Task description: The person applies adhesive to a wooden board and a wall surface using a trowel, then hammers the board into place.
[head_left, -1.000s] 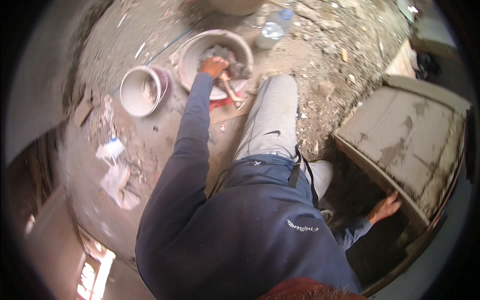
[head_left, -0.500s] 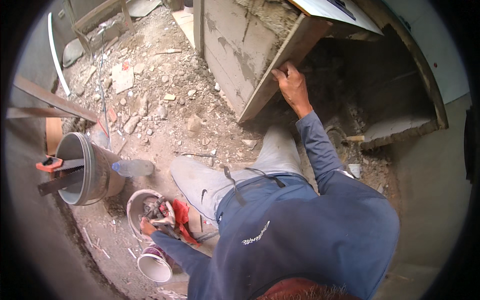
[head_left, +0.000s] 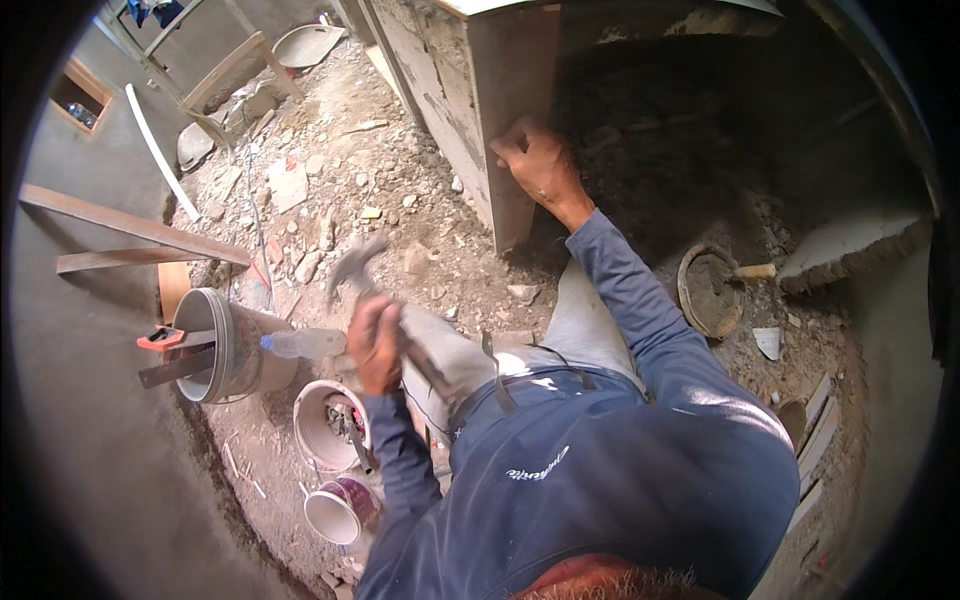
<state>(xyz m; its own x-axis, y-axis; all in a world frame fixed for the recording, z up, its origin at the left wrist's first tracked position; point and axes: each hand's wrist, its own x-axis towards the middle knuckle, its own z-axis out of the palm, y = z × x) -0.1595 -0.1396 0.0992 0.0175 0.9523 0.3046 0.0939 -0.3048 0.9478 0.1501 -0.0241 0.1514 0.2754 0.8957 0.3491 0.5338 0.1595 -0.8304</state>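
My left hand (head_left: 376,345) is closed round the handle of a claw hammer (head_left: 352,268), held over my thigh with its head pointing away from me. The hammer is slightly blurred. My right hand (head_left: 547,172) is in a pinch against the edge of an upright board (head_left: 514,215) on the corner of a concrete block structure. Whatever those fingertips hold, if anything, is too small to make out. Below my left hand stands a pale bucket (head_left: 312,452) with several tools in it.
Left of me, a large bucket (head_left: 240,365) holds saws, with a clear plastic bottle (head_left: 300,344) beside it. A small white bucket (head_left: 330,515) lies tipped. On the right is a mortar pan (head_left: 690,300) with a wooden-handled tool. Rubble (head_left: 330,190) covers the floor; planks (head_left: 150,225) lean left.
My left hand has come up out of the bucket of tools, now gripping the hammer. The right hand stays at the board's edge. The view has shifted, showing the mortar pan fully.
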